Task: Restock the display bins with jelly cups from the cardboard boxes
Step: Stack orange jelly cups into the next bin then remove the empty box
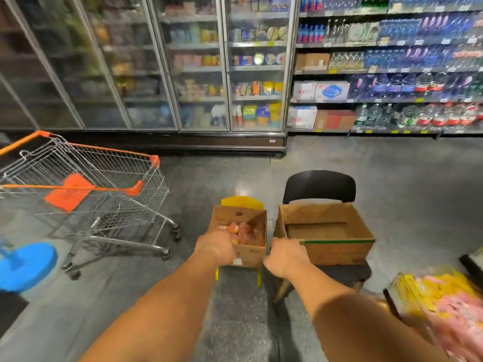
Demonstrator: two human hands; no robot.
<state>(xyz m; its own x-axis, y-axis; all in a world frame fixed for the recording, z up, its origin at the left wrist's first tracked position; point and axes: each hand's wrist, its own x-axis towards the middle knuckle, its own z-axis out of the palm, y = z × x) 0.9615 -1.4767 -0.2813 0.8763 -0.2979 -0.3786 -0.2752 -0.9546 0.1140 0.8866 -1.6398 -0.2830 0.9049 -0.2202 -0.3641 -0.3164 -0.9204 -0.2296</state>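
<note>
A small cardboard box sits on a yellow stool and holds pink and orange jelly cups. My left hand grips its near left edge. My right hand is closed at the near left corner of a larger, empty-looking cardboard box, which rests on a black chair. Whether the right hand grips that box or the small box's right side is unclear. At the lower right, a display bin shows blurred yellow and pink jelly packs.
An orange-trimmed shopping cart stands to the left on the grey floor. A blue round object lies at the far left. Glass-door coolers and drink shelves line the back.
</note>
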